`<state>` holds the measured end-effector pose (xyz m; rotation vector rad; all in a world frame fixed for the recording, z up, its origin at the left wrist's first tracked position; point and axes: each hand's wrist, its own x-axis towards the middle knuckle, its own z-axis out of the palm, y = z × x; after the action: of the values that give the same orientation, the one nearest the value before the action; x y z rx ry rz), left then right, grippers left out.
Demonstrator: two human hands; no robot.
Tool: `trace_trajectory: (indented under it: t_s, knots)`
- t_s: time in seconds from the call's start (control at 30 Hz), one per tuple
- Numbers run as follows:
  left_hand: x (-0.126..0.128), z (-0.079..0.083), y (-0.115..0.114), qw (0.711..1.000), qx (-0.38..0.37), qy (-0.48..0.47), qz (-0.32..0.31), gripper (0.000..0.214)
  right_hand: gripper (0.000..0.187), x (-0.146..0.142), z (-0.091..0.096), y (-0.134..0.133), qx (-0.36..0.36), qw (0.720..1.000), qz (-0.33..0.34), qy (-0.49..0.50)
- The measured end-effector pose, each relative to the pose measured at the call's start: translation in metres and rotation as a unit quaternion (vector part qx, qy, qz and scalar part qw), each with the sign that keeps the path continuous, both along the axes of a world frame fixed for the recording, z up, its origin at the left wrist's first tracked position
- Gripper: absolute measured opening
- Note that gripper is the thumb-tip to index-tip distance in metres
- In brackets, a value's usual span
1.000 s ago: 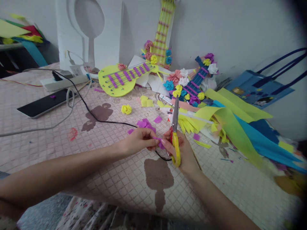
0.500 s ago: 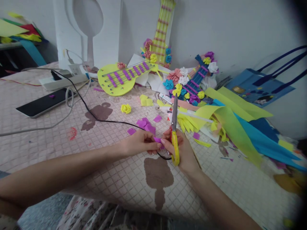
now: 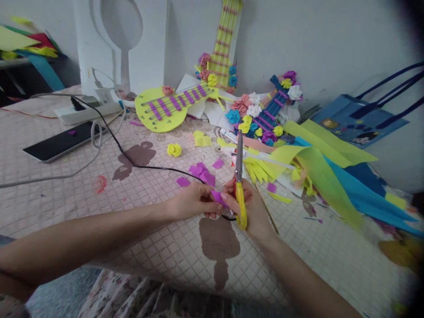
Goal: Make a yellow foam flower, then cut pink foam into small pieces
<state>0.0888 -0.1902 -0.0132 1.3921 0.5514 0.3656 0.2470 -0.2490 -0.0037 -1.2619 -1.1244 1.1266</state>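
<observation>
Purple paper scrap [image 3: 217, 197] is pinched between left hand [image 3: 194, 201] and right hand [image 3: 255, 207] fingertips; scissors [image 3: 240, 183] gripped upright.

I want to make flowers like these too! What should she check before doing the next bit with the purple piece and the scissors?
1. Purple piece pinched between both hands: ok.
2. Left hand fingertips away from the blades: ok.
3. Scissors held in right hand, blades shut, pointing away: ok.
4. Black cable clear of the hands: not ok, it runs under them.
5. Piece folded neatly: cannot tell.
</observation>
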Motion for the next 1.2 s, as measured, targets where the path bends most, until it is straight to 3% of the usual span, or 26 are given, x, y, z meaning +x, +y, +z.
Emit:
trace_trajectory:
  t_s: [0.13,0.27,0.43,1.2]
  knots:
    - [-0.0006,0.0001,0.0001,1.000,0.009,0.009,0.004,0.022,0.029,0.0005,-0.0010,0.0002,0.000,1.000,0.000,0.007]
    - [-0.0008,0.0026,0.0006,0.998,0.024,0.017,0.054,0.024,0.030,0.0006,-0.0003,0.0008,-0.002,1.000,-0.004,0.011]
    - [-0.0002,0.0024,0.0011,0.996,-0.017,-0.006,0.083,0.025,0.031,0.0009,0.0001,-0.0001,-0.015,1.000,-0.012,0.016]
    - [-0.0003,0.0047,0.0041,0.992,-0.040,-0.008,0.117,0.024,0.038,-0.0005,-0.0003,0.0000,-0.044,0.999,0.005,0.003]
